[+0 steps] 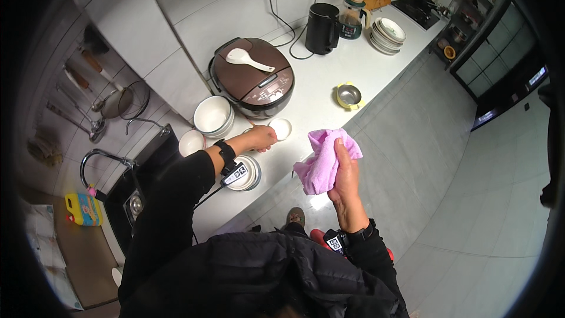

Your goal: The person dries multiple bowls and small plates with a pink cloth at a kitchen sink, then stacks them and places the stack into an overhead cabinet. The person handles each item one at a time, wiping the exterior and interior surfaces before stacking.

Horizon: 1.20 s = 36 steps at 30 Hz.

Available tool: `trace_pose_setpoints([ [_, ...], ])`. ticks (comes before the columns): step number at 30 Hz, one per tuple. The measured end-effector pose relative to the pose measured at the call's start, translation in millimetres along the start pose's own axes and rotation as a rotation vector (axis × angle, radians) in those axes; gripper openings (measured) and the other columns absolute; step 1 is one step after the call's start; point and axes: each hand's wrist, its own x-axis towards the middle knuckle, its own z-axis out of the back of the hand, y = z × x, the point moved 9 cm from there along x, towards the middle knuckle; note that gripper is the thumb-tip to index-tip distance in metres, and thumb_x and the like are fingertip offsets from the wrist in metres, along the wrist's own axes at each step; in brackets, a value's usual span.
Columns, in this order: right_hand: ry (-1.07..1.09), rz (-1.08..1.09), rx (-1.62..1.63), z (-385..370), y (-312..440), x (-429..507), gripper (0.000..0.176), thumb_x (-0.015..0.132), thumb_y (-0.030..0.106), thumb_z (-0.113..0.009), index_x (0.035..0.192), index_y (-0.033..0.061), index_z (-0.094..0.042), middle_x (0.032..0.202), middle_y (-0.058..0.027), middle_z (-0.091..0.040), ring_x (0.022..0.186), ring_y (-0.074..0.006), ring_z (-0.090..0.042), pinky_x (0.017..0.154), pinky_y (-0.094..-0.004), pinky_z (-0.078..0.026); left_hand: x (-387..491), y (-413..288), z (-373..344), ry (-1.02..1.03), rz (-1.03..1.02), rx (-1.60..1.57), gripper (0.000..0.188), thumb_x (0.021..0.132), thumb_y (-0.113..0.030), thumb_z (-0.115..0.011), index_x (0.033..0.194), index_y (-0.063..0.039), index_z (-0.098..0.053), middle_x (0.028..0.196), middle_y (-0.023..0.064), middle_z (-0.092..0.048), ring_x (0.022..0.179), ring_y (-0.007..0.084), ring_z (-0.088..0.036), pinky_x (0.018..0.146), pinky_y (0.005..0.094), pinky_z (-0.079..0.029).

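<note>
My left hand (pixel 263 137) is at a small white dish (pixel 282 128) on the counter, its fingers bent at the dish's left rim; whether they grip it is not clear. My right hand (pixel 346 170) holds a crumpled pink cloth (pixel 324 159) in front of the counter's edge. Left of my left hand stand stacked white bowls (pixel 212 115) and a smaller bowl (pixel 191 142). A stack of plates (pixel 246 174) lies partly hidden under my left wrist. Behind the dish is a brown rice cooker (pixel 254 73) with a white rice paddle (pixel 249 59) on its lid.
A yellow-handled metal bowl (pixel 349 95) sits near the counter's front edge. Farther back stand a black kettle (pixel 322 28), a glass pot (pixel 352 20) and stacked plates (pixel 387 36). At left are the sink's faucet (pixel 103 154) and a yellow jug (pixel 84 210).
</note>
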Motion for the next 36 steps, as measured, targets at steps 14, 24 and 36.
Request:
trace_pose_setpoints([
  [14, -0.054, -0.101, 0.058, 39.2, -14.7, 25.7, 0.025, 0.100, 0.025, -0.059, 0.110, 0.0030, -0.064, 0.084, -0.0058, -0.068, 0.066, -0.0151, -0.066, 0.058, -0.0318, -0.057, 76.8, 3.5, -20.0, -0.273, -0.245, 0.822, 0.017, 0.079, -0.016, -0.066, 0.088, -0.002, -0.071, 0.094, 0.0235, -0.070, 0.089, 0.0392, -0.069, 0.079, 0.0439, -0.056],
  [24, 0.007, -0.087, 0.064, 19.3, -16.1, 20.0, 0.030, 0.100, 0.028, -0.057, 0.114, 0.0024, -0.061, 0.085, -0.0079, -0.067, 0.068, -0.0177, -0.066, 0.059, -0.0345, -0.057, 8.3, -50.4, 26.1, -0.389, -0.244, 0.421, 0.024, 0.083, -0.025, -0.073, 0.093, -0.004, -0.068, 0.090, 0.0214, -0.070, 0.088, 0.0377, -0.068, 0.081, 0.0453, -0.052],
  [36, 0.521, -0.049, 0.378, -174.8, 38.2, -30.2, 0.046, 0.100, 0.044, -0.053, 0.123, 0.0048, -0.058, 0.107, -0.0112, -0.068, 0.089, -0.0239, -0.068, 0.080, -0.0379, -0.058, -256.6, -51.9, 82.5, -0.710, -0.691, 0.372, 0.010, 0.086, -0.008, -0.067, 0.090, 0.000, -0.062, 0.082, 0.0198, -0.065, 0.081, 0.0404, -0.063, 0.070, 0.0450, -0.050],
])
